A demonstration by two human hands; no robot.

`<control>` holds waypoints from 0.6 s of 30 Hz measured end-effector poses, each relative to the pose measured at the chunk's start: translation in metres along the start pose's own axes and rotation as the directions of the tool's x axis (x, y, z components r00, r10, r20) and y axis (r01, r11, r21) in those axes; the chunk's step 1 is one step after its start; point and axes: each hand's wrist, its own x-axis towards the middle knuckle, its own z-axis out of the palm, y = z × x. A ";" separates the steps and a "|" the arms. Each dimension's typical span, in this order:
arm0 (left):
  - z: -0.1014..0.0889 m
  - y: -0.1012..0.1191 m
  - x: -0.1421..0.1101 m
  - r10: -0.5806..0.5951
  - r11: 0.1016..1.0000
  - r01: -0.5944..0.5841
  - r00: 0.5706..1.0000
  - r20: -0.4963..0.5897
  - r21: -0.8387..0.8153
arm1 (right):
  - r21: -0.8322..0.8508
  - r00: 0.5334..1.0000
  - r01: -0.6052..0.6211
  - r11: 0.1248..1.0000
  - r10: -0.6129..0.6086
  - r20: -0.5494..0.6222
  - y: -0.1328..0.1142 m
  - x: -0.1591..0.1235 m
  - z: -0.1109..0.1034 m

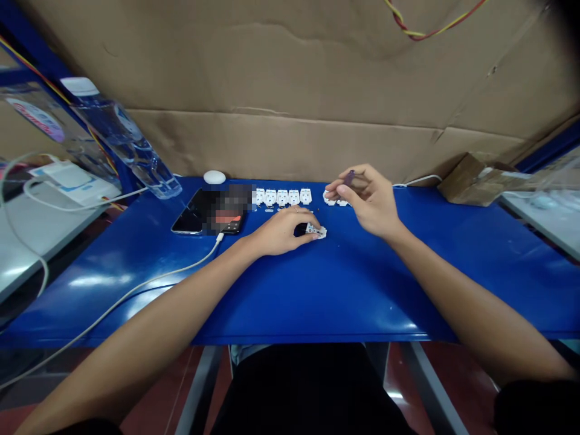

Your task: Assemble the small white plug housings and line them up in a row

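Note:
My left hand (284, 232) rests low over the blue tabletop, its thumb and fingers closed on a small white part (316, 231) with dark markings. Raised to the right is my right hand (375, 202), pinching a small dark purple piece (349, 177) between thumb and fingers; its exact kind is not clear. Behind the left hand stands a row of similar white parts (282, 197). More white parts (342, 202) lie behind the right hand, which partly covers them.
A phone (190, 211) with a charging cable (158, 275) lies left, partly blurred out. Nearby are a white oval case (214, 177) and a tilted water bottle (131, 145). A small cardboard box (469, 180) sits at the right. Cardboard (290, 78) walls the back.

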 end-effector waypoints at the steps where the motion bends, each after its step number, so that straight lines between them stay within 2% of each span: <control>1: 0.000 -0.001 0.000 0.003 1.000 -0.003 1.000 0.004 -0.007 | 0.026 1.000 -0.010 1.000 0.010 -0.007 -0.003 -0.004 0.005; 4: 0.001 -0.003 0.000 0.008 1.000 -0.008 1.000 -0.005 -0.016 | 0.047 0.996 -0.060 0.997 0.057 0.076 -0.004 -0.014 0.015; 6: 0.002 -0.004 0.000 0.002 1.000 -0.002 1.000 -0.023 -0.010 | 0.042 0.984 -0.091 0.995 0.083 0.157 -0.002 -0.019 0.018; 8: 0.003 -0.005 -0.001 0.001 1.000 -0.001 1.000 -0.031 -0.001 | 0.048 0.978 -0.098 0.994 0.087 0.189 0.000 -0.021 0.017; 13: 0.002 -0.005 0.000 0.022 0.999 -0.024 0.999 -0.042 -0.047 | 0.037 0.993 -0.079 0.996 0.076 0.094 -0.003 -0.018 0.014; 18: 0.001 -0.004 0.001 -0.002 0.999 0.001 1.000 -0.026 -0.039 | 0.085 0.992 -0.084 0.993 0.075 0.103 -0.005 -0.017 0.016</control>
